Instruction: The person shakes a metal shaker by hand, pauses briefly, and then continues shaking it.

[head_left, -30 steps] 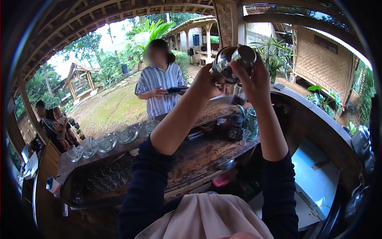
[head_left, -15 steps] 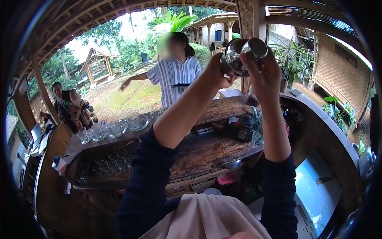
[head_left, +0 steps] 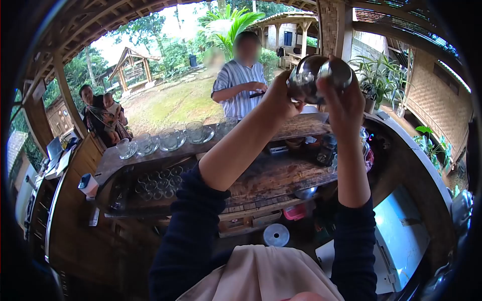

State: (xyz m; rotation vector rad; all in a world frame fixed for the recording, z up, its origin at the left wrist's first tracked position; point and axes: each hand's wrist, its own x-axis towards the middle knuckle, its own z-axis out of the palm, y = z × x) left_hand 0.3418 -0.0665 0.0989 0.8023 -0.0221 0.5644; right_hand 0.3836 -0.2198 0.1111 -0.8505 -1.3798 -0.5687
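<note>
Raised in front of me is a shiny metal shaker (head_left: 307, 78), its rounded surfaces catching the light. My left hand (head_left: 284, 93) wraps around its left side, with the fingers curled underneath. On the other side my right hand (head_left: 345, 103) grips it, thumb pressed against the metal. Both hands are closed on the shaker, well above the wooden counter (head_left: 251, 185). Parts of the fingers are hidden behind the shaker and slightly blurred.
Several glass cups (head_left: 172, 139) on saucers line the raised ledge at left. Below stand several small glasses (head_left: 158, 184). A person in a striped shirt (head_left: 236, 80) stands across the counter; another person (head_left: 103, 115) holds a baby. A round stool (head_left: 276, 235) is below.
The shaker and both hands have shifted slightly right in view and turned a little. The person in the striped shirt has lowered an outstretched arm and brought both hands together.
</note>
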